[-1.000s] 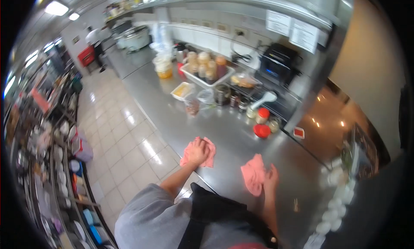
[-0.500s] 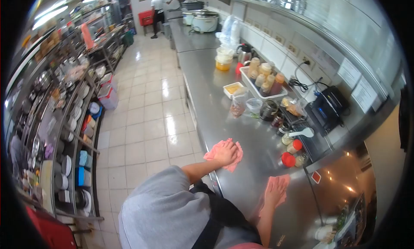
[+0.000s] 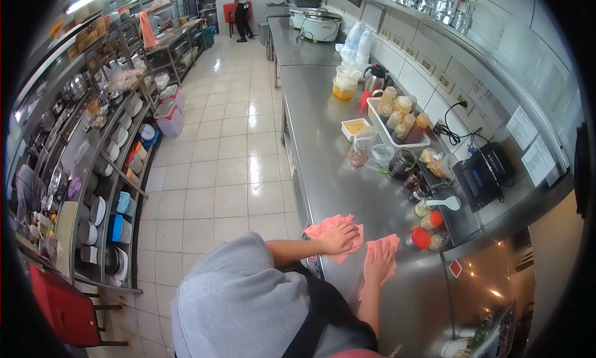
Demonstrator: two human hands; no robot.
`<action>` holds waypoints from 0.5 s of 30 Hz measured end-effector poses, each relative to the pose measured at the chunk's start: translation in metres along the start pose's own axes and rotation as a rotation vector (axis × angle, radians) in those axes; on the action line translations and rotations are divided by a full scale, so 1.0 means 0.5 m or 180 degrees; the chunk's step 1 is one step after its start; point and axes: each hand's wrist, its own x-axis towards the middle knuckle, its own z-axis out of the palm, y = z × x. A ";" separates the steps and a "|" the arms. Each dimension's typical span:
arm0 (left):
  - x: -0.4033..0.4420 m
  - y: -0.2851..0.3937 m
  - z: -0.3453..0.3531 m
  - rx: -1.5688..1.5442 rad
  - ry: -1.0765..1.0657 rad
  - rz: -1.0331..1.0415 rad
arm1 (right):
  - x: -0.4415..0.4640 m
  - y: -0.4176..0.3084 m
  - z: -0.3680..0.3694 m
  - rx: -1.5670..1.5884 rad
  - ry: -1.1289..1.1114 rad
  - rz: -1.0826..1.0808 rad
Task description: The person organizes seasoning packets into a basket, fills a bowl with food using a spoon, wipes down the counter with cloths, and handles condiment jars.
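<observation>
My left hand presses on a crumpled pink cloth near the front edge of the steel counter. Close beside it, my right hand lies over a second pink cloth, its fingers extended along the fabric. Both cloths rest against the counter top. Nearest to my right hand stand two shaker jars, one with a red lid and another with a red lid.
Farther along the counter are a white basket of squeeze bottles, a small tray, a plastic bag and a rice cooker. A black device sits by the wall. Shelves of dishes line the left. A person stands far back.
My right hand and its cloth have slid toward my left hand, so the two cloths are now close. My left hand has shifted slightly. The camera view has also tilted and shifted.
</observation>
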 end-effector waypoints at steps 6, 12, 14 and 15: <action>-0.006 -0.009 0.007 -0.0064 0.0075 -0.0046 | -0.055 -0.039 0.020 -0.0174 0.0078 -0.0135; -0.008 -0.009 0.013 -0.0144 0.0079 -0.0011 | -0.028 -0.017 -0.002 -0.0136 0.0011 -0.0252; -0.005 -0.005 0.001 -0.0139 0.0066 -0.0006 | 0.021 0.006 -0.005 -0.0073 0.0016 -0.0138; -0.007 -0.003 0.002 -0.0132 0.0070 -0.0013 | 0.026 0.010 -0.001 -0.0044 0.0052 -0.0016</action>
